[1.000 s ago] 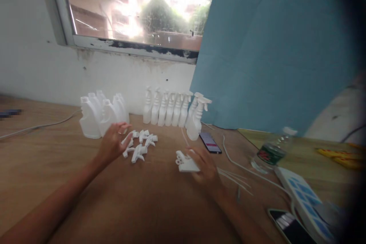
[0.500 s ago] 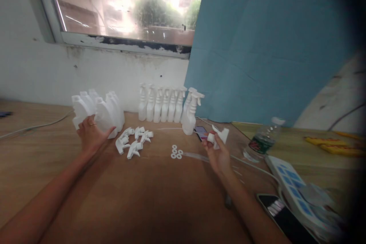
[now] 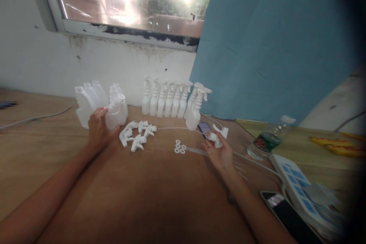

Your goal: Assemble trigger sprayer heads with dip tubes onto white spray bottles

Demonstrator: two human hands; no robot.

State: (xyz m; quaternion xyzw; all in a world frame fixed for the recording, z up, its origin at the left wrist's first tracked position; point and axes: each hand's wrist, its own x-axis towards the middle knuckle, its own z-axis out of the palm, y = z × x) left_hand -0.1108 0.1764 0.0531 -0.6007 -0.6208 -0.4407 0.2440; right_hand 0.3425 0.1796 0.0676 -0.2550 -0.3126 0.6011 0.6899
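Note:
My left hand (image 3: pixel 100 129) is closed around the side of a white plastic bottle (image 3: pixel 116 113), which tilts to the right with its open neck up. More capless bottles (image 3: pixel 90 101) stand just behind it. On the right, my right hand (image 3: pixel 220 157) grips a white trigger sprayer head (image 3: pixel 219 137), and a thin tube runs leftward from its collar. Between my hands lie several loose trigger sprayer heads (image 3: pixel 138 142) and a small cluster of white ring washers (image 3: pixel 180 147). Thin clear tubes (image 3: pixel 197 151) lie beside the washers, partly hidden by my right hand.
Several bottles with sprayers fitted (image 3: pixel 170 101) stand in a row near the wall. A phone (image 3: pixel 204 129) lies behind my right hand. Further right are a water bottle (image 3: pixel 268 139), a power strip (image 3: pixel 297 183), a cable and a dark phone (image 3: pixel 286 209).
My left hand has taken hold of a front bottle and tipped it to the right, away from the others. My right hand still holds the sprayer head. The view has shifted slightly.

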